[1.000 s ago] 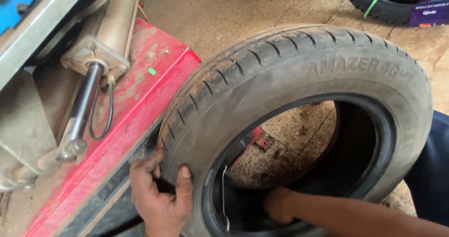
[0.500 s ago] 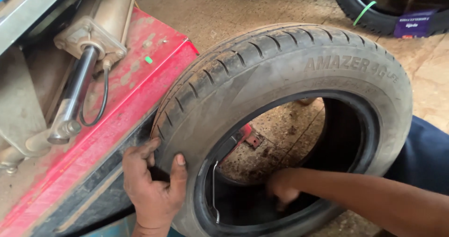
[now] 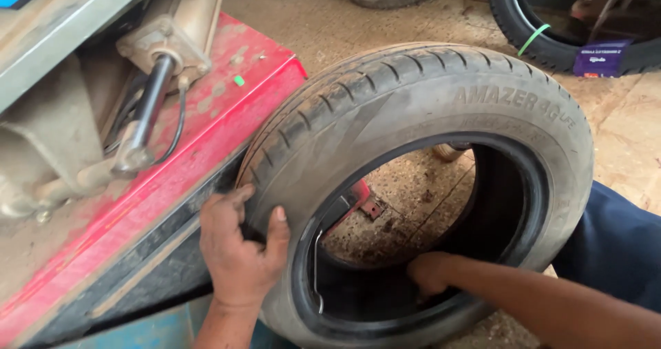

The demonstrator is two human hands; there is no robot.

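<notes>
The car tyre [image 3: 420, 183] stands upright on its tread, leaning against the red body of the tyre-changing machine [image 3: 172, 163], and it sits a little more upright and further toward the right of the view than a second ago. The left hand [image 3: 241, 252] has kept its place on the tread at the lower left, thumb over the sidewall and fingers wrapped round the shoulder, a firm closed grip that steadies the casing. The right hand [image 3: 428, 276] is reached through the opening and has moved slightly along the inner bead; it appears curled against the inner lining, though whether it grips anything cannot be told, as the palm is turned away. A thin wire [image 3: 317, 266] hangs inside the bead near the left hand. In judgement, the inner surface is being felt over while the tyre is held in place. The floor [image 3: 620, 135] is worn, stained concrete. Further tyres [image 3: 544, 39] lie at the rear, one with a green band. The machine's cylinder rod [image 3: 148, 108] is greasy.
</notes>
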